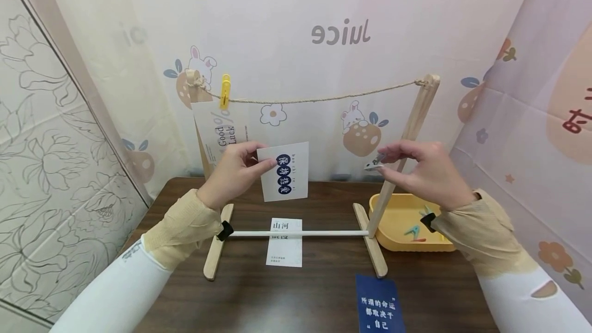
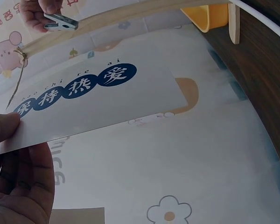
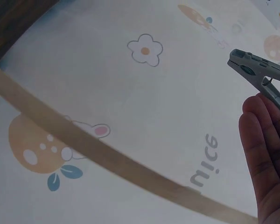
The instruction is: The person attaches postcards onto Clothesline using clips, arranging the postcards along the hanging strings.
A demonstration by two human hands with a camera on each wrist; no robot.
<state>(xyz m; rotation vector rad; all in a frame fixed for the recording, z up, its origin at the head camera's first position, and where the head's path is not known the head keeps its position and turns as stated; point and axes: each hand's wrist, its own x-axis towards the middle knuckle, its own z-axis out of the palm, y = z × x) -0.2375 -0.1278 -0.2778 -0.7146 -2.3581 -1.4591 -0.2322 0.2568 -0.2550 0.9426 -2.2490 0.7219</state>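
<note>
My left hand (image 1: 236, 173) pinches a white card (image 1: 298, 171) by its left edge, thumb in front. Dark blue ovals with white characters run down the card. My right hand (image 1: 423, 168) holds a grey clothespin (image 1: 373, 162) between thumb and fingers, beside the right post. In the right wrist view that clothespin (image 3: 254, 70) has its jaw tips together. Above both hands, a twine line (image 1: 314, 100) stretches between two wooden posts. A yellow clothespin (image 1: 225, 91) clips a "Good Luck" card (image 1: 205, 125) to the line's left end; my left hand partly covers this card.
A white card (image 1: 284, 251) lies on the brown table (image 1: 231, 297) under the stand's white crossbar (image 1: 324, 233). Nearer the front is a dark blue card (image 1: 379, 302). To the right, a yellow basket (image 1: 393, 243) contains several coloured clothespins (image 1: 411, 231). A printed curtain (image 1: 287, 9) hangs behind.
</note>
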